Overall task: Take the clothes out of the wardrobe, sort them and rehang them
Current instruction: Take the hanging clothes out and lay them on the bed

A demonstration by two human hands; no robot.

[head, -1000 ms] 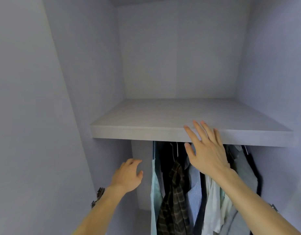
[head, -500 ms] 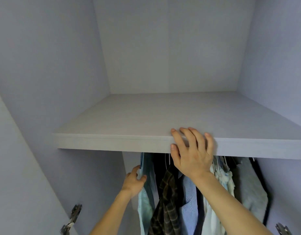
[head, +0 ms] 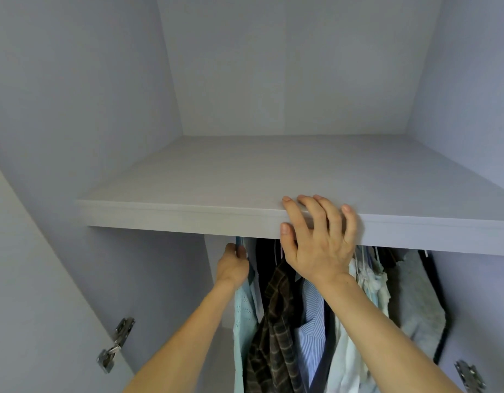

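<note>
Nearest, right grip [head: 319, 245] spread wide, fingers laid over the front edge of the shelf [head: 188, 188], thumb against its face, holding nothing. Further in, under the shelf, left grip [head: 233, 265] closed narrow round the top of the pale blue shirt [head: 245, 313], leftmost of the hanging clothes [head: 276, 321]. Beyond, above the shelf, the wardrobe's back wall [head: 287, 80].

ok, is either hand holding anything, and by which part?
Left hand grips the pale blue shirt at its top. Right hand holds nothing; it rests on the shelf edge.
</note>
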